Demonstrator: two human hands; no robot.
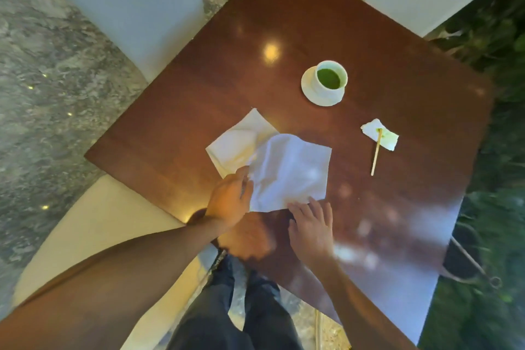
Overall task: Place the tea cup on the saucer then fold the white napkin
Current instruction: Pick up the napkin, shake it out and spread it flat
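Observation:
A white tea cup (pixel 331 77) holding green liquid stands on a white saucer (pixel 310 91) on the dark wooden table (pixel 199 88), beyond the napkin. The white napkin (pixel 292 170) lies crumpled and partly doubled over near the table's front edge. My left hand (pixel 230 202) pinches the napkin's left edge and lifts it over the lower layer. My right hand (pixel 312 224) rests with spread fingers flat on the napkin's near corner, pressing it to the table.
To the right of the napkin a thin wooden stirrer (pixel 375 156) lies with its tip on a small stained paper scrap (pixel 380 133). White chairs (pixel 133 8) stand at the far side. A cream seat (pixel 93 224) sits at the near left. Greenery borders the right.

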